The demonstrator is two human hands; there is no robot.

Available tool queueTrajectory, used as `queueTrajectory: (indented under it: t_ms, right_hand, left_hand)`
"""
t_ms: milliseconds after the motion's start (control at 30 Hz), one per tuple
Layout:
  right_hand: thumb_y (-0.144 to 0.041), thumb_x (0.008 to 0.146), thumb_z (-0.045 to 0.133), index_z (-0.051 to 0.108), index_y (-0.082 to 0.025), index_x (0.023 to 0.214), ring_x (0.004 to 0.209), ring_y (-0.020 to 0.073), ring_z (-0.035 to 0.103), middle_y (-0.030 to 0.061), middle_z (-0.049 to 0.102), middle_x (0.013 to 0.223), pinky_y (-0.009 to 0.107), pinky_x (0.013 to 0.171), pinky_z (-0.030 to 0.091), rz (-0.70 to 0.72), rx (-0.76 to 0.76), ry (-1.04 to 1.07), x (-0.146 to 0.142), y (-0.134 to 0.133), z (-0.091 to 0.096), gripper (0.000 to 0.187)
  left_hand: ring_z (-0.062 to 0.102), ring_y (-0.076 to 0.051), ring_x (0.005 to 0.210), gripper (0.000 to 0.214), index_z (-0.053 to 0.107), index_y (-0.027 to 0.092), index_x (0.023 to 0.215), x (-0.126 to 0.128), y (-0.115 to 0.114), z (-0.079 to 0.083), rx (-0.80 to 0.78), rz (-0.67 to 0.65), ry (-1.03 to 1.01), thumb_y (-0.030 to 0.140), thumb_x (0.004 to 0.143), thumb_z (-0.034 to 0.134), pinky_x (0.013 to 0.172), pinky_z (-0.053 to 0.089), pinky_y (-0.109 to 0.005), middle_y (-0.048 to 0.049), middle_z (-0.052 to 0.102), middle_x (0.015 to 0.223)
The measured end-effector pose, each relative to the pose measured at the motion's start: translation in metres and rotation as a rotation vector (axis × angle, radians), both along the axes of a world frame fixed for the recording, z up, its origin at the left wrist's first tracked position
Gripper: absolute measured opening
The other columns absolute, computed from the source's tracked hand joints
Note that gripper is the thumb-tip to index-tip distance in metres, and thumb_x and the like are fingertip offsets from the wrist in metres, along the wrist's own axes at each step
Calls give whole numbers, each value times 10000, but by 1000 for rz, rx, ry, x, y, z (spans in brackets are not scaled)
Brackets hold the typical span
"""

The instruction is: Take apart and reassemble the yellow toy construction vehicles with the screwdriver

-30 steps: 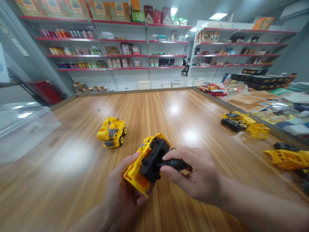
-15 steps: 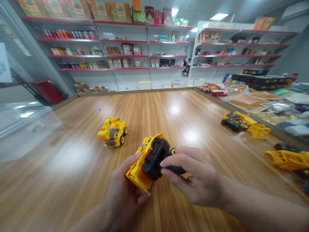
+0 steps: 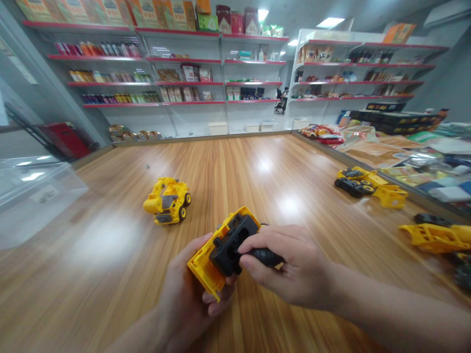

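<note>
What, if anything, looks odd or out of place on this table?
A tiny grey piece lies alone on the wooden table, beyond the leftmost yellow toy. It seems stray, but is too small to identify. Nothing looks spilled.

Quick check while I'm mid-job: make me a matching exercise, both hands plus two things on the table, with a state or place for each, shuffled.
1. Left hand
2. Right hand
3. Plastic box
4. Yellow toy on the left half of the table

A. See-through, at the picture's left edge
B. Grips a black handle
C. Shows two wheels on the side facing the picture's right
D. Holds a yellow-and-black toy piece

Pairs: 1-D, 2-B, 3-A, 4-C
</note>
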State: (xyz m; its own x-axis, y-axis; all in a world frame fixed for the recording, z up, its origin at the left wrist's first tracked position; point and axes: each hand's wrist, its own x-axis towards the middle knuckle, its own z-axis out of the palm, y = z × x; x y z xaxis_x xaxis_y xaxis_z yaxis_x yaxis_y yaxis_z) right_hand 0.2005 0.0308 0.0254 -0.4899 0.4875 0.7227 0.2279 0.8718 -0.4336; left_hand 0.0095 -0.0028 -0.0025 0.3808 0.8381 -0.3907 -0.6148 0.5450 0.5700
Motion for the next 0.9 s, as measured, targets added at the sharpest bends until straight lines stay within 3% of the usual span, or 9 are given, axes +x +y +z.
queueTrajectory:
  t_ms: [233, 533, 700, 767, 900]
  right_hand:
    - [-131, 841, 608, 654, -92, 878, 607, 88, 519, 16, 603, 699, 209, 573, 412, 107, -8, -52, 1, 0, 3, 71]
    - [-135, 828, 568, 606, -142, 892, 627, 113, 514, 23, 591, 747, 245, 583, 396, 121, -59, -122, 4, -1, 5, 75]
    - [-248, 905, 515, 505, -162, 1103, 509, 104, 482, -31, 557, 659, 235, 497, 351, -92, -382, -174, 3, 2, -1, 216]
    - [-286, 941, 469, 535, -170, 1002, 491, 103, 468, -34, 535, 613, 230, 473, 323, -137, -480, -217, 2, 4, -2, 146]
    - [-260, 948, 448, 562, -164, 810, 555, 112, 506, 1, 575, 644, 234, 515, 355, -119, -539, -279, 3, 8, -3, 203]
  left_hand:
    - [311, -62, 356, 428, 640, 148, 751, 0, 3, -2, -1, -21, 25, 495, 904, 442, 360, 216, -196, -59, 579, 543]
    - [410, -97, 376, 308, 601, 153, 769, 8, 0, 9, -47, 196, 285, 456, 820, 583, 329, 282, -195, -16, 563, 554]
    - [439, -84, 414, 286, 603, 158, 879, 12, 2, 16, 103, 331, 344, 421, 782, 658, 348, 348, -198, -1, 597, 648]
    - [500, -98, 485, 305, 600, 170, 966, 13, 2, 16, 178, 371, 382, 382, 769, 694, 373, 391, -199, -6, 618, 731]
    - [587, -139, 628, 424, 565, 190, 1107, 14, 0, 17, 251, 391, 438, 324, 745, 738, 458, 490, -221, -20, 635, 841]
